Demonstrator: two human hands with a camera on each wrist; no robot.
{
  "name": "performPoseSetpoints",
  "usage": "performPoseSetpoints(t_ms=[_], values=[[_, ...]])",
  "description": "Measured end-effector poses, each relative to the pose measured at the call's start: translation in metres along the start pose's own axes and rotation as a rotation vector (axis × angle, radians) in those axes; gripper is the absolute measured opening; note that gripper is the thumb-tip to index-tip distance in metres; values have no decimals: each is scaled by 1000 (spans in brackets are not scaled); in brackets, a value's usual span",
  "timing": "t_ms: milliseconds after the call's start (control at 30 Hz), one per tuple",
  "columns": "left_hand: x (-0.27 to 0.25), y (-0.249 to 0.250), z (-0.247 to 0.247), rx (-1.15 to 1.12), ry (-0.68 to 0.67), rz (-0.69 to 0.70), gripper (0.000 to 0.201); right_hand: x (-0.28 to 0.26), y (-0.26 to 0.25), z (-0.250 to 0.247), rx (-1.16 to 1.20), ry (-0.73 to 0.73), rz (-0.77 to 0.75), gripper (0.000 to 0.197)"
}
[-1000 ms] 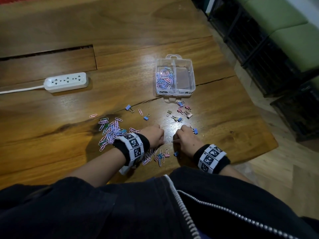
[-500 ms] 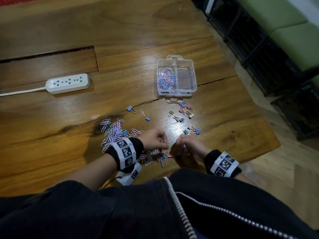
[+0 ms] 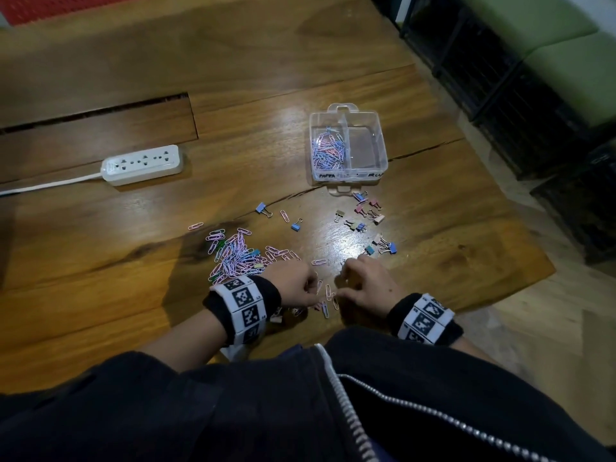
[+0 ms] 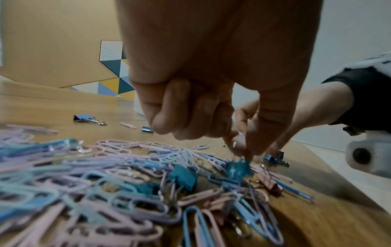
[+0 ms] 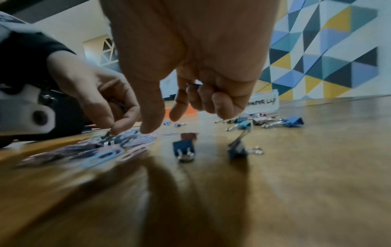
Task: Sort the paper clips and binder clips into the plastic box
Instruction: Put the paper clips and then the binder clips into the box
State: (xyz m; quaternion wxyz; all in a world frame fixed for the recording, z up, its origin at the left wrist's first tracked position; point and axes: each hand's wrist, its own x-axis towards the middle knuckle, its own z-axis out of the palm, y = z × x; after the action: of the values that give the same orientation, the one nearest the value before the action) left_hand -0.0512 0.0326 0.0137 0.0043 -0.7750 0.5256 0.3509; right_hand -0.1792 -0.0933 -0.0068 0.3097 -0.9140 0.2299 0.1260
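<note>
Here we work over the wooden bench (image 3: 133,261). The plastic box (image 3: 383,155) sits farther back, paper clips in its left compartment. A pile of paper clips (image 3: 233,255) lies left of our hands, and binder clips (image 3: 370,211) are scattered just before the box. Our left hand (image 3: 293,281) has thumb and forefinger pinched on a teal binder clip (image 4: 238,168). Our right hand (image 3: 366,285) has fingers (image 5: 224,103) curled; we cannot tell whether they hold anything.
</note>
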Motion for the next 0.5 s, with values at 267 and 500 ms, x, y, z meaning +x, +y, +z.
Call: performPoseSetpoints(t_ms=[267, 500], values=[[1, 20, 19, 152, 73, 43, 44, 7, -4, 9, -103, -27, -40, 27], [2, 31, 18, 204, 79, 2, 28, 17, -3, 3, -154, -90, -74, 12]])
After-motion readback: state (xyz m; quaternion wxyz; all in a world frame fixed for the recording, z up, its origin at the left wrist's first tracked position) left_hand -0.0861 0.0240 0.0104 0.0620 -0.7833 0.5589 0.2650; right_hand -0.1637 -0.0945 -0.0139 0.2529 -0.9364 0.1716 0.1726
